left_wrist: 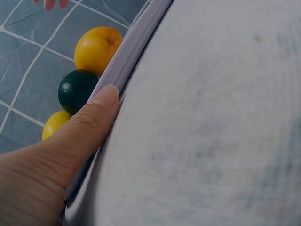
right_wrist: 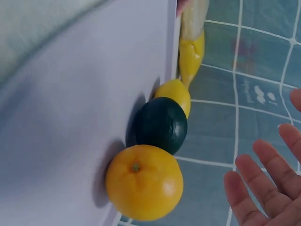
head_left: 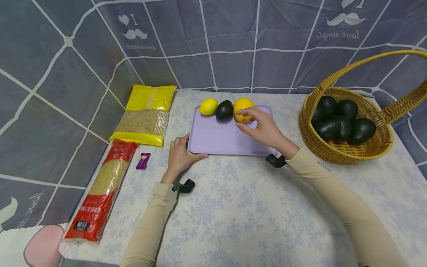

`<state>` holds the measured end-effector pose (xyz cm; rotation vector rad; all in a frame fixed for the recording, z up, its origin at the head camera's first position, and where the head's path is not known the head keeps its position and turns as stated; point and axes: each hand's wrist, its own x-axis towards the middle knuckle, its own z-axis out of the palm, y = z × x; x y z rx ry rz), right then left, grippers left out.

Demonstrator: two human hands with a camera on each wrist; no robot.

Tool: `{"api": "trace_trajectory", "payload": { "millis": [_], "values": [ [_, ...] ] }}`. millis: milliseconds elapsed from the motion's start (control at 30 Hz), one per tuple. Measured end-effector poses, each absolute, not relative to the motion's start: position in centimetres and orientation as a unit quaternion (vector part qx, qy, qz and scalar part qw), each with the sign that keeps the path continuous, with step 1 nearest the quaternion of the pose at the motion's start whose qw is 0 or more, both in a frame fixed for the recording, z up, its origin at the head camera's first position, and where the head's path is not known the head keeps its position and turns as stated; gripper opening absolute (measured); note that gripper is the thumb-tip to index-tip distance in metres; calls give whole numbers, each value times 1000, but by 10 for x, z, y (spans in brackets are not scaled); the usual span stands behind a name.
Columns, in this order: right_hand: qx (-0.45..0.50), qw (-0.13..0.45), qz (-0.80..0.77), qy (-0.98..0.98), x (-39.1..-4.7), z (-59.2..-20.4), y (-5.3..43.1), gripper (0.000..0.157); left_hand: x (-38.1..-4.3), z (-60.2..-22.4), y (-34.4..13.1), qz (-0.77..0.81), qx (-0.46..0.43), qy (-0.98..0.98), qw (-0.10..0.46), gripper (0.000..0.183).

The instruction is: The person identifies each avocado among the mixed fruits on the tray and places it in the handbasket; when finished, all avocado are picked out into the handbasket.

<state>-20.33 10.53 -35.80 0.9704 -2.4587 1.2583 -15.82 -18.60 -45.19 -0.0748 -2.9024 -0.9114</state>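
On a lilac tray [head_left: 227, 137] a yellow lemon [head_left: 208, 106], a dark green avocado [head_left: 224, 110] and an orange [head_left: 242, 105] stand in a row along the far side. My left hand [head_left: 180, 155] holds the tray's near left corner, fingers at the left side and thumb along the front edge. In the left wrist view that thumb [left_wrist: 89, 117] lies against the rim. My right hand [head_left: 265, 128] hovers over the tray's right part, beside the orange, holding nothing. Its fingers [right_wrist: 263, 183] are spread and apart from the orange [right_wrist: 144, 182] in the right wrist view.
A wicker basket [head_left: 347, 154] with several avocados [head_left: 361, 130] stands at the right under a tall handle. Leftward lie a yellow bag [head_left: 143, 115], a red noodle packet [head_left: 101, 191] and a small purple wrapped sweet [head_left: 143, 161]. A grey curtain [head_left: 233, 70] hangs behind.
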Motion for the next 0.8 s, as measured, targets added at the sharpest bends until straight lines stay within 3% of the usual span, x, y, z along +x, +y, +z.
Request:
{"api": "trace_trajectory", "payload": {
  "millis": [400, 800],
  "values": [
    [289, 43, 359, -887, -257, -355, 76, 49, -158, -452, -185, -293, -22, -954, 51, 108],
    [283, -2, 275, -919, -283, -354, 62, 61, -158, -452, -186, -292, -16, -955, 49, 108]
  ]
}}
